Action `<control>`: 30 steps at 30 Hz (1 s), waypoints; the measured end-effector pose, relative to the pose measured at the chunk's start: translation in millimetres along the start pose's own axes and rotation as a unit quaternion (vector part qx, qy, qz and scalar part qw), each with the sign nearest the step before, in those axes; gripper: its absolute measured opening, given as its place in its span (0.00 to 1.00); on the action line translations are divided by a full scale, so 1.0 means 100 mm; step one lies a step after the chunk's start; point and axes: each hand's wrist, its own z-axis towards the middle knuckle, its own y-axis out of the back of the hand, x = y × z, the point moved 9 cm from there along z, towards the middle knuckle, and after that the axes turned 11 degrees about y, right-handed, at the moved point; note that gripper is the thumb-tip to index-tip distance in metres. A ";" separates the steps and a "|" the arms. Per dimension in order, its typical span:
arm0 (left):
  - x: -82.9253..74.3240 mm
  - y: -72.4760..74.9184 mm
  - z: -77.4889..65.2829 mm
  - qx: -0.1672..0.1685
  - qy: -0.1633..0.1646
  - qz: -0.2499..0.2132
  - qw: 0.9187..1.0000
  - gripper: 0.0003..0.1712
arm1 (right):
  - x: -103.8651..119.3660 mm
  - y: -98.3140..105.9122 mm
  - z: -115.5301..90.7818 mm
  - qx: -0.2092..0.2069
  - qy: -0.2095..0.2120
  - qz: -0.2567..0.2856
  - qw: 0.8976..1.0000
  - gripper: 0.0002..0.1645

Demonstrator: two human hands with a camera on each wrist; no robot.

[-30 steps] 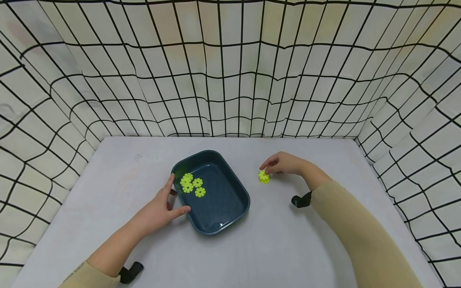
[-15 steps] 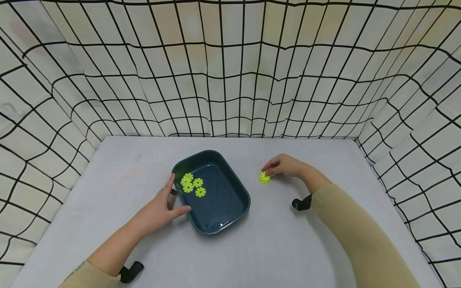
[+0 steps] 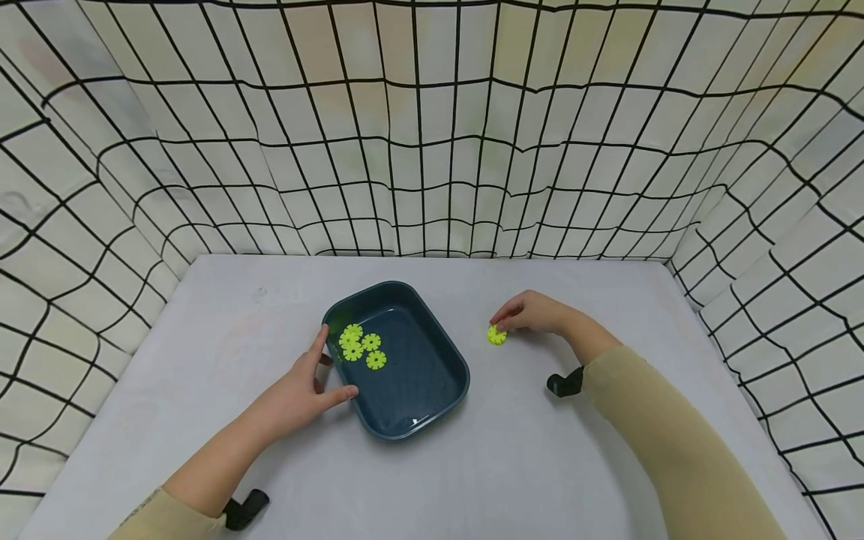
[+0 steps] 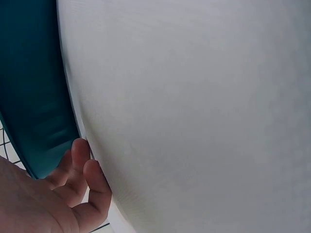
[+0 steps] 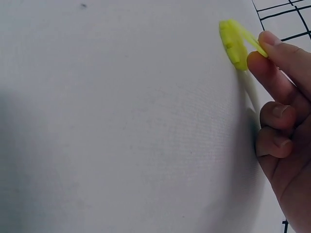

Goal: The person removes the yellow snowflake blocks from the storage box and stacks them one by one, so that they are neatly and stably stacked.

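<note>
Left hand [image 3: 300, 390] touching tray [image 3: 415, 382]; yellow discs [image 3: 352, 343] inside

A deep, dark blue rectangular tray [image 3: 418, 379] with rounded corners sits upright and slightly angled on the table. Inside, near its left side, lie flat neon-yellow notched discs [image 3: 350, 342], some overlapping. Right of the tray, one matching disc [image 5: 255, 45] tilts, its edge pinched by the right hand [image 3: 533, 311], above more yellow plastic [image 5: 231, 46] on the table.
</note>
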 end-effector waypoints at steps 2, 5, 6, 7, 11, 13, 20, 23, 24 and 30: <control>0.00 0.00 0.00 0.000 0.000 0.000 1.000 0.70 | 0.00 -0.01 0.00 0.003 0.001 -0.003 1.000 0.12; 0.00 0.00 0.00 0.000 0.001 0.001 1.000 0.70 | 0.00 -0.02 0.01 0.006 0.003 -0.006 1.000 0.12; 0.00 0.00 0.00 0.001 0.001 0.001 1.000 0.70 | 0.00 -0.02 0.01 0.006 0.003 -0.008 1.000 0.12; 0.00 0.00 0.00 0.001 0.001 0.001 1.000 0.70 | 0.00 -0.02 0.01 0.006 0.004 -0.009 1.000 0.12; 0.00 -0.01 0.00 0.002 0.000 0.002 1.000 0.70 | -0.02 -0.01 0.01 0.005 0.000 -0.011 1.000 0.12; 0.00 -0.01 0.00 0.002 0.000 0.001 1.000 0.70 | -0.03 -0.02 0.01 0.007 0.000 -0.011 1.000 0.13; 0.01 0.00 0.00 0.000 0.004 0.000 1.000 0.70 | 0.00 0.00 0.01 0.004 0.005 -0.012 1.000 0.13; 0.00 0.00 0.01 0.000 0.003 0.002 1.000 0.70 | 0.02 0.01 0.00 0.003 0.005 -0.018 1.000 0.14; 0.00 0.00 0.01 0.000 0.003 0.001 1.000 0.71 | 0.03 0.02 0.00 0.004 0.005 -0.022 1.000 0.14; -0.01 0.00 0.01 0.000 -0.001 -0.001 1.000 0.71 | 0.06 -0.01 -0.04 0.008 0.007 -0.059 0.998 0.16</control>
